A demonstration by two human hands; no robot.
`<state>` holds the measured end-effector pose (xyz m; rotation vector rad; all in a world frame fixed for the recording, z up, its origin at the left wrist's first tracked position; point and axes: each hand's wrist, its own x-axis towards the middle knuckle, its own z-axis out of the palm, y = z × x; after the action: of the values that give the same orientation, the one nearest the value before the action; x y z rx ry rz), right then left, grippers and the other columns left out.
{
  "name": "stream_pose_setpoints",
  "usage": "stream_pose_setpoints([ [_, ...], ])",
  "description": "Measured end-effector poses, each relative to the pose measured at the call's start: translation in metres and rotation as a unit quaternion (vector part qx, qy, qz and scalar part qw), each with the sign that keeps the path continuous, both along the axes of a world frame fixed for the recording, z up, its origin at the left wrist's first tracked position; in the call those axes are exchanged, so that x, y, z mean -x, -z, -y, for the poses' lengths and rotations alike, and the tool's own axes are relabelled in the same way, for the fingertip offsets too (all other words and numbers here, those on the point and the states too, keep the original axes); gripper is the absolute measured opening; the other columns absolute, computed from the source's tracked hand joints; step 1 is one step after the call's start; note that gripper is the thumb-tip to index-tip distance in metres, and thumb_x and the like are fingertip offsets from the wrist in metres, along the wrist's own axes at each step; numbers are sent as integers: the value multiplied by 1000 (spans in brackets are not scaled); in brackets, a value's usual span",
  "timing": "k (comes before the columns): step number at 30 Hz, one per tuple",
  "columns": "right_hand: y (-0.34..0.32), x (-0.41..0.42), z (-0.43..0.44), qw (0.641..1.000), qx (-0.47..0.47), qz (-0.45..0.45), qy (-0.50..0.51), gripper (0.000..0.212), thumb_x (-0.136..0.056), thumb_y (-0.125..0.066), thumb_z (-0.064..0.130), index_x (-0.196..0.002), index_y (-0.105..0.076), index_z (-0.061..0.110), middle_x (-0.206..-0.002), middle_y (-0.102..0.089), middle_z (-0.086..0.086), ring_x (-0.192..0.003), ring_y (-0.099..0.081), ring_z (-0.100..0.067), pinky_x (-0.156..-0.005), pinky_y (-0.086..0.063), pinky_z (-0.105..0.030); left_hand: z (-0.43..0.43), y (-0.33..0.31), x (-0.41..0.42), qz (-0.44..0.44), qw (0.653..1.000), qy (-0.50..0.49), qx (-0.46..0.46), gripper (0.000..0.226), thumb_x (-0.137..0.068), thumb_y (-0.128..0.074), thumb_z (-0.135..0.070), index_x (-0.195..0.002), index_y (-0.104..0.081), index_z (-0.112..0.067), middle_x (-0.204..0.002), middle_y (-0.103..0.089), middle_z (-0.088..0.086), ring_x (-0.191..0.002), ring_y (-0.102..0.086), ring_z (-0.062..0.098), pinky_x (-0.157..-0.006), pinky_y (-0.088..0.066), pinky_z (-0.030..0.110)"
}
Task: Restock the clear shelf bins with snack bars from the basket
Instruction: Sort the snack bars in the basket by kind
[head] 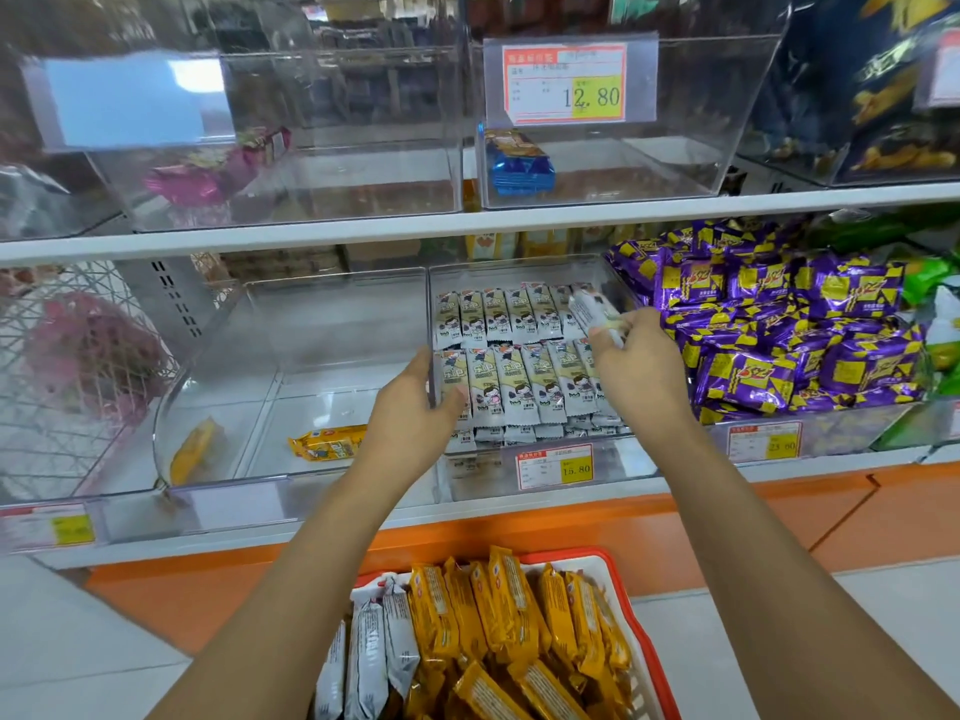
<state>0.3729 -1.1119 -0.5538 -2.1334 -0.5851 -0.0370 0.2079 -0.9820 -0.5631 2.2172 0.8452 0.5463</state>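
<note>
Here the middle bin [519,267], a clear hard-plastic box with thin upright walls and an open top, sits on the lower shelf. It holds two rows of grey-white bars [524,350], flat glossy packets with crimped ends, laid side by side with their long axes running front to back.

The left hand [415,402] clasps this bin's left wall near the front corner, thumb inside on the front row and fingers outside the wall. The right hand [639,356] is over the bin's right side and pinches one held bar [592,311], which is tilted with its long axis pointing up and left toward the back row. The hands are apart, with the front row open between them.

Left of the bin, a neighbouring clear bin [332,283] shows much bare floor around two yellow bars [327,443]. To the right, purple packets [779,330] are heaped against the shared wall. In front and below, the red basket [618,574] holds yellow bars and grey-white ones on end.
</note>
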Motion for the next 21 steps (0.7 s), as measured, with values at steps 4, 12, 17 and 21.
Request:
stream_pose_setpoints([
  [4,-11,4,-50,995,47,75,-34,36,-94,-49,30,-119,-50,4,-113,-59,-16,-99,-57,-32,-83,-50,-43,-9,5,2,30,998,7,52,52,-97,-49,-10,-146,-35,-19,-138,-52,-1,-130,-45,13,-98,-37,19],
  [12,-11,10,-164,985,131,-31,-107,51,-96,-45,44,-129,-46,5,-127,-50,-18,-111,-56,-32,-82,-46,-33,-14,8,5,74,992,7,105,55,-95,-53,-6,-145,-37,-20,-139,-51,-1,-134,-41,12,-104,-34,23],
  [17,-16,19,-163,983,110,-62,-133,31,-97,-45,14,-123,-55,2,-127,-57,-16,-114,-55,-30,-83,-43,-29,-15,8,5,77,991,6,114,55,-95,-54,-8,-145,-35,-18,-141,-48,-3,-134,-40,10,-91,-30,10],
  [21,-17,29,-137,984,72,-55,-152,38,-96,-41,6,-132,-53,6,-135,-54,-13,-121,-52,-29,-94,-42,-31,-15,7,10,81,987,28,138,55,-95,-54,-9,-145,-35,-16,-141,-47,-2,-134,-40,10,-98,-31,15],
])
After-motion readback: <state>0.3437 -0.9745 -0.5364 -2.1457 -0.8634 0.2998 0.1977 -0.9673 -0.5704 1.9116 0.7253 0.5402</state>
